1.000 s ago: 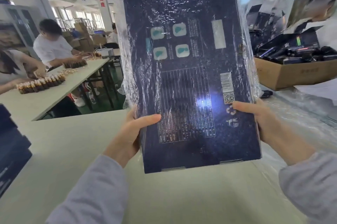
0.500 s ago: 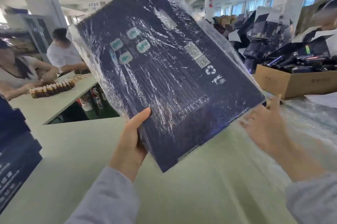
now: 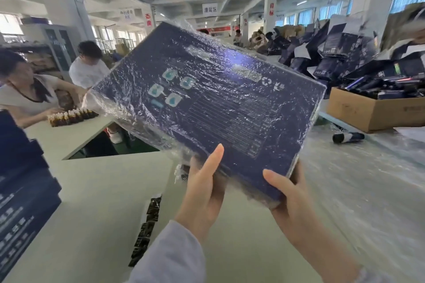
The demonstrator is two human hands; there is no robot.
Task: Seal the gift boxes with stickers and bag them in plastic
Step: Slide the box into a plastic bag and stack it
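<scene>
So, your gift box [image 3: 218,107] is already inside its plastic bag [image 3: 103,105]. It's held up off the table [image 3: 103,202], tilted, printed back facing you. Your left hand [image 3: 204,193] grips the near edge, thumb flat on the printed face and fingers behind. Your right hand [image 3: 289,199] clamps the near right corner the same way. Bagging looks done for this one; my guess is it only needs setting down.

Seal stickers on this box: can't confirm, since the flap sides face away or are under glare. Loose film bunches at the far left end and by your left hand; can't tell whether the bag mouth is closed.

A dark sticker strip [image 3: 147,220] lies on the table near your left sleeve, so more sealing is probably ahead. The stack of dark boxes [image 3: 20,190] at near left is cut off by the frame edge, bagged or not unclear. Clear plastic sheets [image 3: 368,190] cover the table at right. The cardboard carton [image 3: 368,110] far right holds dark items, blurred.
</scene>
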